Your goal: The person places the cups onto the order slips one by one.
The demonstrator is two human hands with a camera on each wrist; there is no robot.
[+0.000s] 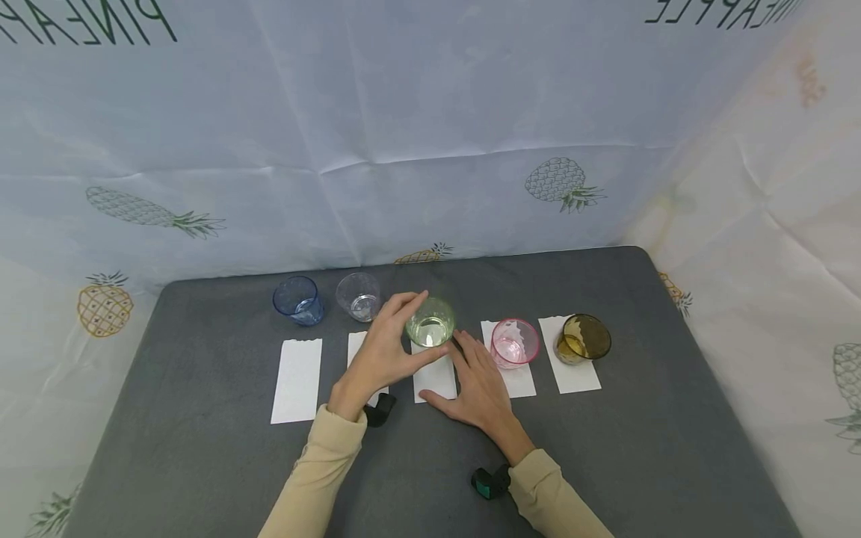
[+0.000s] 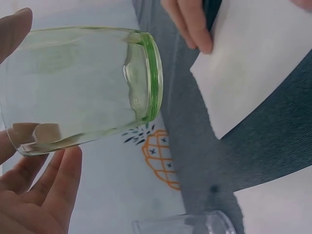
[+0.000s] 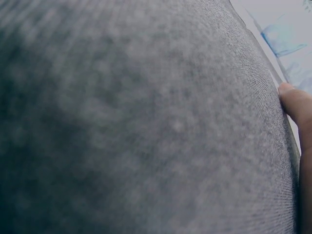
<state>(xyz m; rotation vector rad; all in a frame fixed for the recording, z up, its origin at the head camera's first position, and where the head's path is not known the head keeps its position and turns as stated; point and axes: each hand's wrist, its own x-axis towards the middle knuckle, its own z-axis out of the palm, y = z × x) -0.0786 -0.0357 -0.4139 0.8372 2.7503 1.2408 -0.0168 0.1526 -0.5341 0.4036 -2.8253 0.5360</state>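
Observation:
My left hand holds a clear green-tinted glass by its sides, thumb across from the fingers. In the left wrist view the green glass is off the table, above and behind the middle paper strip. My right hand rests on that white strip with fingers fairly straight, fingertips near its far right edge and thumb toward its near left. The right wrist view shows mostly blurred grey cloth, with the thumb at the strip's edge.
Behind the strips at left stand a blue glass and a colourless glass. A pink glass and an amber glass stand on strips at right. Another paper strip lies far left. A pineapple-print curtain hangs behind the grey table.

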